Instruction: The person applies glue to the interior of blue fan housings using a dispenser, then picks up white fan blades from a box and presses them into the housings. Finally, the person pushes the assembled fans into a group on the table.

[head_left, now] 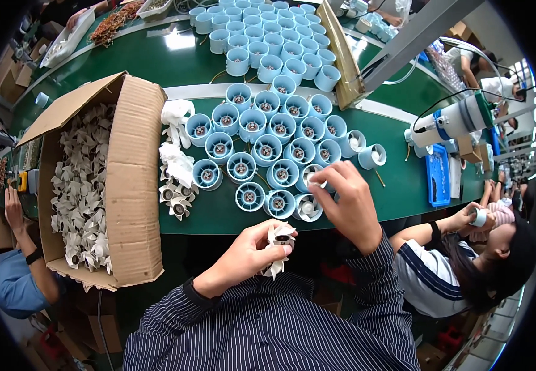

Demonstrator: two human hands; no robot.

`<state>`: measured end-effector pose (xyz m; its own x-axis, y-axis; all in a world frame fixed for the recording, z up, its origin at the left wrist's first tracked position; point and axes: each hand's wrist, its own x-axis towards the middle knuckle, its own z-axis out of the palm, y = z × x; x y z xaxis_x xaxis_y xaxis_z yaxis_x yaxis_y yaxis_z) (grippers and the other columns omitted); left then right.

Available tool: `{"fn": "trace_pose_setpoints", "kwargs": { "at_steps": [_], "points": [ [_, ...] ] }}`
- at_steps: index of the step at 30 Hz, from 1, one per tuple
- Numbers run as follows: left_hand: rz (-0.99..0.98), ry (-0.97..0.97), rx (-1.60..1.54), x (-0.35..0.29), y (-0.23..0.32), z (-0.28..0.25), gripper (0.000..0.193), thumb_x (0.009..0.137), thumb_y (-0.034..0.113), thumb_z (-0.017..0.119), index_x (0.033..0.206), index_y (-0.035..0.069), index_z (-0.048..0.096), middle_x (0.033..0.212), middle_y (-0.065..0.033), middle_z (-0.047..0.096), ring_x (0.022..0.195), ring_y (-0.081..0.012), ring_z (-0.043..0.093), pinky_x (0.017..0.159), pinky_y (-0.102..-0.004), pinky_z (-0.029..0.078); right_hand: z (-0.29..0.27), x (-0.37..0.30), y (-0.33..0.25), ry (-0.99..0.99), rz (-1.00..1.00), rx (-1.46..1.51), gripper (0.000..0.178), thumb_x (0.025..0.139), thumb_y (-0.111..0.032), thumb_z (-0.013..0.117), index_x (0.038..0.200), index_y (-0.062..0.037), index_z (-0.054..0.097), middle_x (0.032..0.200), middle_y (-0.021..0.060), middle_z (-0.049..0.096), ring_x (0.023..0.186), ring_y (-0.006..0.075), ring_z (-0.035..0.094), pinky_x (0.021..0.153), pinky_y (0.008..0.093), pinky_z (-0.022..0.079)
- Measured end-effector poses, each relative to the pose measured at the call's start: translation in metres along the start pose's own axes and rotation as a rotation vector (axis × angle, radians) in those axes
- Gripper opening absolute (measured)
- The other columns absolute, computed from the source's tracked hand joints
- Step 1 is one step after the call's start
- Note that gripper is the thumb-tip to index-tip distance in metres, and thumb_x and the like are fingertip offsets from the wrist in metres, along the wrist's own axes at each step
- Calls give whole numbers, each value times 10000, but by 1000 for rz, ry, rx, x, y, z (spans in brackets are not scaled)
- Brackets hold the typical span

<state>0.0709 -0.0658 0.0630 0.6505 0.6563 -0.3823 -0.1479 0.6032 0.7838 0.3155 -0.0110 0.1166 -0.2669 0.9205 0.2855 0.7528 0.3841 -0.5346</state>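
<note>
Head view: lower-centre left hand [243, 255] pinches white impellers [276, 248]; right hand [349, 203], grip unclear; few blue housings [371, 157] filled, most unfilled.

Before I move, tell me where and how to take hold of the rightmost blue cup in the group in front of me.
Grip the blue cup by its round outer wall, probably best from its right: a neighbouring cup crowds its left, while no cup adjoins it on the right. It appears upright, with a white piece in its mouth, so avoid gripping there.
</note>
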Motion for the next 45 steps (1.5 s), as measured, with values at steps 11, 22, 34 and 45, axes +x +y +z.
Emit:
{"fn": "trace_pose_setpoints", "kwargs": {
  "at_steps": [11,22,34,45],
  "points": [
    [-103,-116,-84,4,4,1,418,1030,163,731,1403,14,615,1135,-40,729,961,-106,688,853,-291,573,-8,-30,-20,-167,-264,269,206,830,29,818,999,-27,712,983,106,726,830,276,691,717,383,555],
    [-38,-38,-58,1,6,-4,382,1031,188,720,1372,30,649,1010,28,691,822,-35,609,689,-223,469,-4,-31,-27,-104,-260,271,282,794,59,825,1056,-22,760,1000,109,740,803,271,687,696,364,567],
    [-84,-57,-62,-18,9,-18,407,1028,145,718,1396,-7,631,1115,-79,735,933,-120,707,838,-290,601,17,-16,-23,14,13,221,136,864,-19,841,977,-24,764,933,111,737,759,266,686,671,348,546],
    [-44,57,-146,-17,-3,-34,449,1006,138,704,1420,-15,618,1133,-93,721,908,-121,704,825,-286,603,44,1,-28,-33,40,71,96,892,-96,819,957,-45,769,877,69,665,884,285,589,802,430,488]
  ]
}}
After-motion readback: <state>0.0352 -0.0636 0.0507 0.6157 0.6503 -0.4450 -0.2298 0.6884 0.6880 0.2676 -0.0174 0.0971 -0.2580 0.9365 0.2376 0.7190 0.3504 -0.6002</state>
